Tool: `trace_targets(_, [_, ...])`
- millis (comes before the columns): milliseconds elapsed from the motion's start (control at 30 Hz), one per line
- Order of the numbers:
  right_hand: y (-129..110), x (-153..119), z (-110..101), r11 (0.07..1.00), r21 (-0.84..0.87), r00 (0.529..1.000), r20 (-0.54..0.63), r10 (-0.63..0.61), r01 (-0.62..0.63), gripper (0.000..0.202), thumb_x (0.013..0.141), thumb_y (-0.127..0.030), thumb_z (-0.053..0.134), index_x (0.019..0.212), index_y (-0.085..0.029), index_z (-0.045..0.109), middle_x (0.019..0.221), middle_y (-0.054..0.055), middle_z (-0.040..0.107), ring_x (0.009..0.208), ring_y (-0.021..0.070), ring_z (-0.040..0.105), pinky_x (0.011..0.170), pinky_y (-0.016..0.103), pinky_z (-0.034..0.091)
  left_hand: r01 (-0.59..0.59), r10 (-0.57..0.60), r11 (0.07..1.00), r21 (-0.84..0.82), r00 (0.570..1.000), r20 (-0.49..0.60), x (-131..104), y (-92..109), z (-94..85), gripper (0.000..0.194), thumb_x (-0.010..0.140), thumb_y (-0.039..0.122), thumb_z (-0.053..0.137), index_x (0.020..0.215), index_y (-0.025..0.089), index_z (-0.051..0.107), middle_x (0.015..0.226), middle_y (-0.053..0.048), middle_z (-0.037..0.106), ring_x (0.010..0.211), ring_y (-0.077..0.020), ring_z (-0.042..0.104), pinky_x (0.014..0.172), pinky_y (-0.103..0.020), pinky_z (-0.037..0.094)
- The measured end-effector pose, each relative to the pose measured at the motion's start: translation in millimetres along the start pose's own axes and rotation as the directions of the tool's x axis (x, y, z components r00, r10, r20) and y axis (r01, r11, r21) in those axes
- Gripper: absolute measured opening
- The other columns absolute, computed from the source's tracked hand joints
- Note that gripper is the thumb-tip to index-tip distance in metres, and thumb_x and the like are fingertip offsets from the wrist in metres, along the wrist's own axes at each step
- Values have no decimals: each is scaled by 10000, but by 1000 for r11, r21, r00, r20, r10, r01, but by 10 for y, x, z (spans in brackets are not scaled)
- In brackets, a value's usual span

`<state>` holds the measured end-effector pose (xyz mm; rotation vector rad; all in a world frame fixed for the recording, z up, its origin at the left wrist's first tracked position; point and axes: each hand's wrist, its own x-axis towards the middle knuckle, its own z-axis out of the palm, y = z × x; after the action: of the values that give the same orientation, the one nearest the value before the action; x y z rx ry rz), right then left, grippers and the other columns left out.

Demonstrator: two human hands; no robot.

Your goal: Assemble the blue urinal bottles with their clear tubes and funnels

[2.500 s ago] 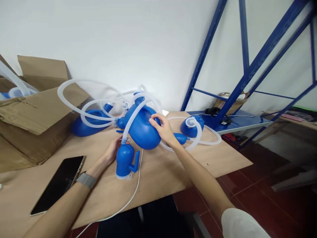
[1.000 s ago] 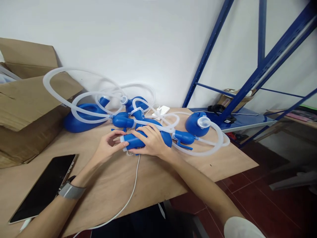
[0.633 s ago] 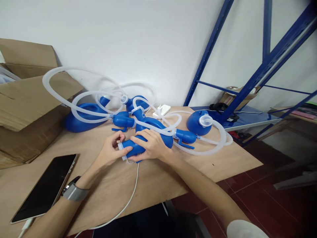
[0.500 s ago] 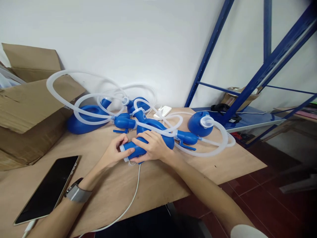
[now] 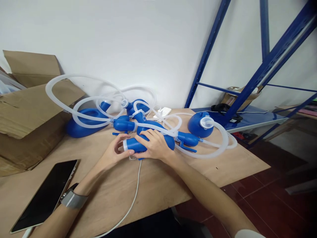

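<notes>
Low over the table's middle, my right hand (image 5: 156, 145) is closed around a blue tubular plastic cup (image 5: 135, 144) with a translucent white collar (image 5: 125, 145) at its left end. My left hand (image 5: 112, 152) grips that end, thumb on the blue wall and fingers curled behind the collar. A small translucent tip pokes out between them. Directly behind lies a larger blue urinal bottle (image 5: 170, 141), partly covered by my right hand. Similar blue cups (image 5: 123, 123) with white hoses (image 5: 158, 126) lie just beyond, and another blue cup (image 5: 188, 138) is to the right.
More blue urinal bottles (image 5: 200, 125) and looped hoses rest along the wall. An open cardboard box (image 5: 37, 129) stands left, with a phone (image 5: 46, 195) in front of it. A white cable (image 5: 135, 195) crosses the table (image 5: 170, 188). Blue metal shelving (image 5: 247, 86) rises at right.
The cup's collared end has tipped up slightly and shifted a little to the right. The translucent tip beside the collar now shows. My left fingers have opened slightly around that end.
</notes>
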<state>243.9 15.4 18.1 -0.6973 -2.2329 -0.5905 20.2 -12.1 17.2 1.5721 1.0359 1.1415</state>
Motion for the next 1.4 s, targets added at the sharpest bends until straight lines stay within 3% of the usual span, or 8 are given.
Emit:
trace_targets(100, [3, -10, -1, 999, -10, 998, 45, 38, -37, 650, 919, -718, 648, 1319, -209, 711, 1140, 119, 745, 982, 267, 632, 789, 376, 423, 15, -15, 999, 38, 1000, 14, -19, -45, -3, 652, 693, 430, 903, 1225, 234, 581, 1210, -70, 680, 991, -234, 700, 824, -353, 590])
trace_targets(300, [-4, -2, -35, 997, -49, 997, 52, 60, -57, 664, 882, -746, 676, 1292, -225, 720, 1139, 109, 741, 955, 272, 608, 760, 379, 406, 26, -18, 996, 86, 996, -87, -40, -20, 41, 675, 637, 426, 938, 1161, 224, 563, 956, -23, 739, 856, -242, 738, 749, -380, 624])
trace_targets(533, [-4, 15, -80, 998, -55, 997, 63, 36, -32, 671, 889, -750, 653, 1280, -209, 715, 1077, 95, 746, 893, 259, 589, 714, 375, 395, 48, -27, 991, 122, 985, -169, -67, 87, 113, 660, 571, 451, 941, 1084, 223, 592, 995, -68, 785, 920, -303, 773, 763, -430, 649])
trace_targets(767, [-21, 38, -75, 987, -103, 990, 55, 131, -125, 567, 946, -621, 660, 1300, -182, 714, 1158, 145, 736, 1014, 292, 613, 792, 395, 426, 116, -123, 992, -53, 981, -153, 8, -53, 113, 936, 612, 501, 920, 1392, 180, 515, 1140, -144, 797, 1033, -350, 785, 902, -503, 649])
trace_targets(933, [-37, 37, -75, 987, -139, 994, 56, 92, -83, 568, 1010, -645, 567, 1325, -190, 696, 1209, 140, 736, 1044, 297, 609, 813, 408, 423, 280, -293, 935, -217, 956, -30, -24, -104, 239, 818, 703, 455, 836, 1400, 150, 535, 1004, -105, 809, 869, -316, 811, 907, -520, 665])
trace_targets(1100, [-60, 53, -77, 991, -136, 991, 136, 21, -2, 509, 1030, -565, 578, 1334, -168, 671, 1215, 139, 726, 1058, 295, 586, 804, 415, 434, 243, -276, 934, -261, 956, -98, -44, -200, 339, 750, 728, 358, 778, 1403, 158, 519, 1095, -98, 789, 842, -263, 804, 909, -500, 675])
trace_targets(1300, [-80, 75, -84, 990, -138, 988, 155, -17, 39, 526, 1046, -588, 535, 1328, -162, 660, 1220, 151, 716, 1075, 302, 573, 793, 415, 434, 148, -137, 985, 94, 984, -111, -43, -407, 284, 451, 777, 353, 630, 1174, 139, 620, 822, -65, 770, 735, -282, 785, 754, -479, 681])
trace_targets(1400, [-71, 72, -75, 990, -136, 990, 144, -12, 31, 522, 1041, -600, 540, 1300, -166, 671, 1179, 135, 730, 1039, 292, 583, 771, 407, 424, 141, -119, 972, 188, 985, -122, -54, -401, 234, 369, 772, 301, 599, 1111, 171, 660, 869, -89, 790, 821, -322, 792, 783, -496, 662])
